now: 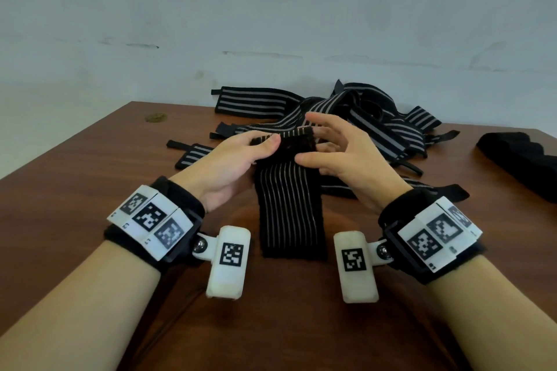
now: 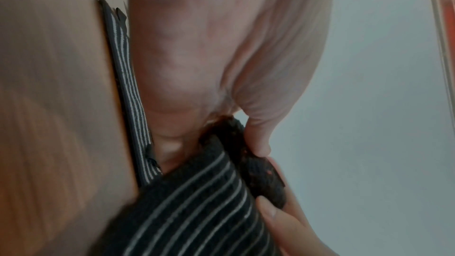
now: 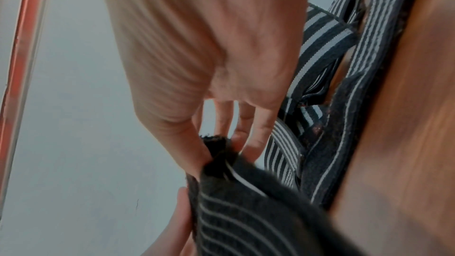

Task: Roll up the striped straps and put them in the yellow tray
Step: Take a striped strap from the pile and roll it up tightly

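Note:
A black strap with thin white stripes (image 1: 289,214) lies lengthwise on the brown table (image 1: 90,190), its near end flat between my wrists. My left hand (image 1: 265,144) pinches the left corner of its lifted far end, thumb on top. My right hand (image 1: 316,147) pinches the right corner, thumb in front and fingers spread behind. In the left wrist view the left hand (image 2: 246,137) grips the fuzzy dark end of the strap (image 2: 197,211). In the right wrist view the right hand (image 3: 216,149) pinches the strap (image 3: 246,211) between thumb and fingers. No yellow tray shows.
A loose pile of striped straps (image 1: 376,120) lies behind my hands toward the table's far edge and the wall. One short strap (image 1: 193,153) sits left of my left hand. A black padded object (image 1: 518,159) lies at the right edge.

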A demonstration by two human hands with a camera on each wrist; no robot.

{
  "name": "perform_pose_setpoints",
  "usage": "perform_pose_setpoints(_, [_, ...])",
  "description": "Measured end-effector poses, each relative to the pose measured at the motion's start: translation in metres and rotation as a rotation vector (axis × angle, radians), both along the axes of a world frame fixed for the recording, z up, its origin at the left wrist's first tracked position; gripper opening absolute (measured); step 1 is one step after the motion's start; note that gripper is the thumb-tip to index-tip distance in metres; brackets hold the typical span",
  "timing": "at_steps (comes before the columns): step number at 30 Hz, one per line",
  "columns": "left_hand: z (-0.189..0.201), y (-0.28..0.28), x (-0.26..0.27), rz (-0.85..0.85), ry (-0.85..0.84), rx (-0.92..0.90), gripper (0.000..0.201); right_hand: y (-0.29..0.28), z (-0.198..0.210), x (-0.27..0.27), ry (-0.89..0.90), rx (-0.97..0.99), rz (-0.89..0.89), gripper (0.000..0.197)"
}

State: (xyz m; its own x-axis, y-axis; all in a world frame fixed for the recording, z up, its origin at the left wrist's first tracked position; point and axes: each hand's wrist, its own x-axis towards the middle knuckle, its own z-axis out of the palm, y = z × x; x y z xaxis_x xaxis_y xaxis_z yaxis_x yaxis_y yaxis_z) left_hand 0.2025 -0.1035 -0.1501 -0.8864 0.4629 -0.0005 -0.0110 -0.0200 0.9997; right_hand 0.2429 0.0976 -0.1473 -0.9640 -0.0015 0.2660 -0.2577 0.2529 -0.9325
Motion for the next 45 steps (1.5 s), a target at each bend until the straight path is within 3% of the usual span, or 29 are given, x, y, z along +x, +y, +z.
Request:
perform_pose_setpoints(2, [0.0003, 0.0006, -0.0006, 0.042, 0.020, 0.019, 0.027, 0.0009, -0.0015, -0.0003, -0.127, -0.017, 0.033, 0.070])
perform_pose_setpoints(4, [0.0002, 0.0011, -0.0013, 0.061, 0.042, 0.037, 0.030, 0.0010, -0.0028, -0.0004, -0.191, 0.033, 0.091, 0.065])
perform_pose_setpoints(8, [0.0018, 0.0010, -0.0006, 0.077, 0.047, 0.096, 0.034, 0.0003, -0.0059, -0.0027, -0.187, 0.005, 0.130, 0.045])
perform_pose_setpoints(15, [0.0034, 0.0019, 0.0023, 0.054, -0.027, 0.116, 0.033, -0.0054, -0.0082, -0.0044, -0.237, 0.066, 0.178, 0.034])
perform_pose_setpoints(18, [0.0067, 0.0004, 0.0040, 0.068, 0.017, 0.045, 0.033, -0.0042, -0.0047, -0.0012, -0.188, -0.032, 0.089, 0.045])
perform_pose_setpoints(23, [0.0084, 0.0014, 0.0075, 0.009, -0.012, 0.025, 0.029, 0.0000, -0.0024, 0.0021, -0.035, -0.080, 0.061, 0.027])
perform_pose_setpoints(28, [0.0078, 0.0008, 0.0057, -0.099, -0.133, 0.042, 0.061, 0.0016, -0.0057, -0.0010, 0.012, -0.100, 0.051, 0.033])
perform_pose_setpoints(35, [0.0054, 0.0039, 0.0063, 0.049, -0.021, 0.006, 0.027, 0.0029, -0.0045, 0.0013, 0.009, -0.038, 0.076, 0.041])
perform_pose_setpoints(41, [0.0076, 0.0038, 0.0060, 0.086, -0.020, 0.098, 0.034, -0.0018, -0.0046, 0.0018, -0.129, -0.123, 0.116, 0.032])
perform_pose_setpoints(45, [0.0077, 0.0019, 0.0081, 0.038, -0.033, 0.062, 0.032, -0.0004, -0.0055, 0.0010, -0.077, -0.177, 0.101, 0.031])
